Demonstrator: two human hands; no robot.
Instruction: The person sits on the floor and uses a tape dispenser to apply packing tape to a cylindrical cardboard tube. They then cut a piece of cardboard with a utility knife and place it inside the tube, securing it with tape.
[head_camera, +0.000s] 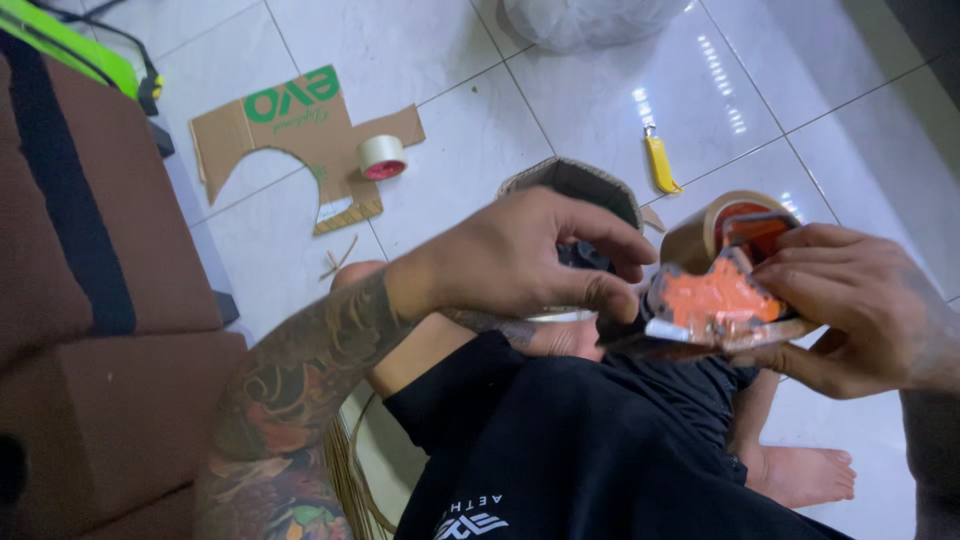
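- The right hand (860, 305) is closed around an orange tape dispenser (715, 300), fingers curled over its top edge and thumb under its base, holding it level above the lap.
- A roll of brown packing tape (712, 228) sits in the dispenser, just behind the right hand's fingertips, its curved face turned toward the floor tiles.
- The left hand (530, 255) is bent over the near end of the dispenser, fingers narrowed and pinched on a dark part at its tip; what exactly they grip is hidden under the knuckles.
- The two hands are close together, almost touching across the dispenser.
- Just beyond the left hand's knuckles stands an open cardboard piece (575, 180), folded into a many-sided ring.
- Beyond the right hand, well apart from it, a yellow utility knife (660, 163) lies on the white tiled floor (470, 120).
- Farther out past the left hand lies a flat cardboard sheet (300, 140) with a curved cut-out, and a small roll of pale tape (382, 156) with a red core rests at its edge.
- Below both hands are the person's dark trousers (560, 440), and a bare foot (800, 472) shows under the right wrist.
- To the outer side of the left forearm stands a brown cushioned seat (90, 300).
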